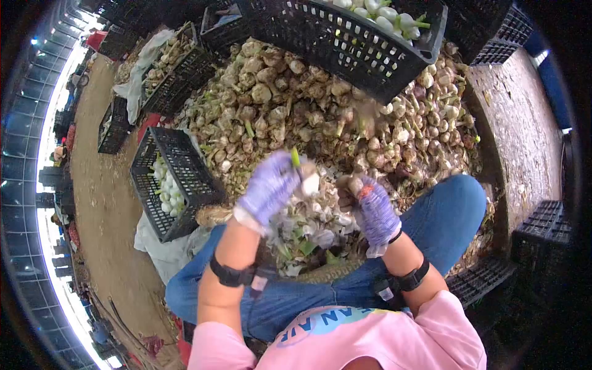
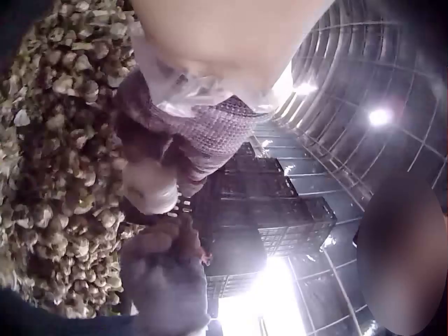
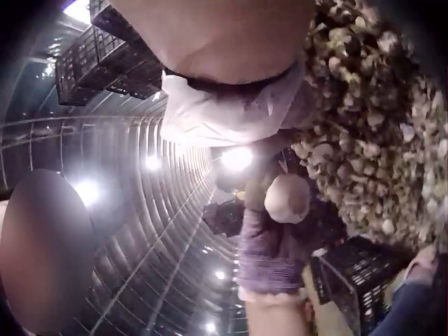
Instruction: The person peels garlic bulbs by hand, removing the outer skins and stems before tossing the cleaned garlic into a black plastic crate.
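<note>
My left hand (image 1: pixel 271 188), in a purple knit glove, grips a garlic bulb (image 1: pixel 310 184) with a short green stem pointing up from the fingers. The bulb's pale, peeled side (image 3: pixel 287 199) shows clearly in the right wrist view. My right hand (image 1: pixel 376 213) wears a similar glove with an orange patch near the fingers. Its fingers are bent close to the bulb, a small gap away in the head view; blur leaves me unable to tell whether they hold something. Below both hands lies a heap of loose garlic skins and green trimmings (image 1: pixel 320 234) in front of the lap.
A large pile of unpeeled garlic (image 1: pixel 265 92) spreads ahead. Across its far side stands a black crate (image 1: pixel 351 49) of white bulbs. Another black crate (image 1: pixel 191 172) with cleaned bulbs stands at the left. The seated person's bent knees (image 1: pixel 450 209) flank the work.
</note>
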Demonstrator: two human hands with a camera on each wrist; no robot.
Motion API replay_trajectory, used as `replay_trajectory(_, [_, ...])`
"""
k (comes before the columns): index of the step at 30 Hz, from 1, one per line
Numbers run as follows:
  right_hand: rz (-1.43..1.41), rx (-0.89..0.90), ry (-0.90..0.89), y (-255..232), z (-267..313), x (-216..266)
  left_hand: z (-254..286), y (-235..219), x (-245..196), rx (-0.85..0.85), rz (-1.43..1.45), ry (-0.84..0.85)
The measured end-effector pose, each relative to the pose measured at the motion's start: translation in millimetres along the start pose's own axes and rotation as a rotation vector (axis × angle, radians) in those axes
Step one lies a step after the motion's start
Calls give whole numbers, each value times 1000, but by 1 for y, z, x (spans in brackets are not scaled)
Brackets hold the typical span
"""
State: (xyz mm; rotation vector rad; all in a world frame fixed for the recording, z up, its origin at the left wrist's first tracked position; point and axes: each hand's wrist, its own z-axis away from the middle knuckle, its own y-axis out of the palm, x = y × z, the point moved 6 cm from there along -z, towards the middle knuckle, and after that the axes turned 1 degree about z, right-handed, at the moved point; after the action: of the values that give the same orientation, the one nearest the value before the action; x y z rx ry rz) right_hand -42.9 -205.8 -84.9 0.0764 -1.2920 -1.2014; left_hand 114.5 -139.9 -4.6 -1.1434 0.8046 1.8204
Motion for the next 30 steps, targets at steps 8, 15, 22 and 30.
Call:
replay_trajectory(8, [629, 103, -32, -35, -15, -33, -87, -23, -142, -197, 83, 607])
replay_trajectory(15, [332, 17, 121, -15, -30, -4, -219, -129, 65, -398, -778, 36])
replay_trajectory(22, [502, 118, -87, -21, -32, -12, -219, -132, 97, -631, -772, -43])
replay_trajectory(30, [990, 34, -413, 12, -7, 2, -53, -5, 57, -119, 513, 30])
